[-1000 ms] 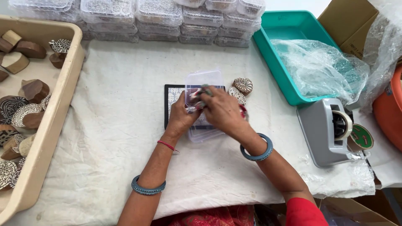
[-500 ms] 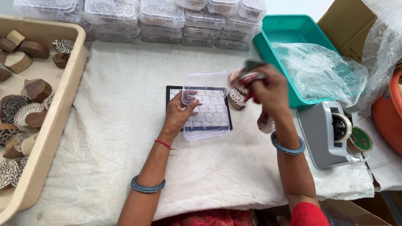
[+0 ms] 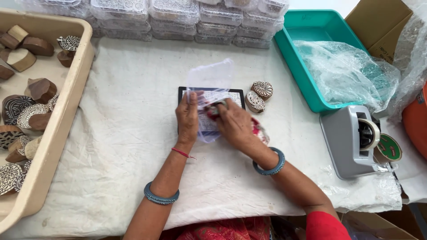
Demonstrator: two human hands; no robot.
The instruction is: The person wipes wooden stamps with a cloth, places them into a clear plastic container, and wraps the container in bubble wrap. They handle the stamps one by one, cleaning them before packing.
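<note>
Hands meet at the middle of the table [image 3: 133,146], over a small clear plastic box [image 3: 209,104] whose hinged lid stands open towards the far side. The box sits on a dark-framed board [image 3: 181,91] on the white cloth. My left hand [image 3: 187,116] lies flat on the near left part of the box, fingers spread and pressing it down, not closed round anything. My right hand [image 3: 235,126] is curled round a small carved wooden block [image 3: 217,108] with a reddish look to it, pushing it into the box; my fingers cover most of it, so I cannot tell which face is up. To do this well, I judge the left hand should keep the thin box from sliding or buckling while the right sets the block down level, carved face protected, clear of the lid's hinge so it can shut. Just to the right of the board stand two more carved printing blocks [image 3: 259,95], side by side and touching (their white patterned faces turned up). A stack of filled clear boxes [image 3: 178,18] runs along the far edge. A beige tray [image 3: 62,120] of more wooden blocks is at my left, a teal tray [image 3: 307,75] with crumpled plastic wrap at my right, and a grey tape dispenser [image 3: 351,142] nearer me.
</note>
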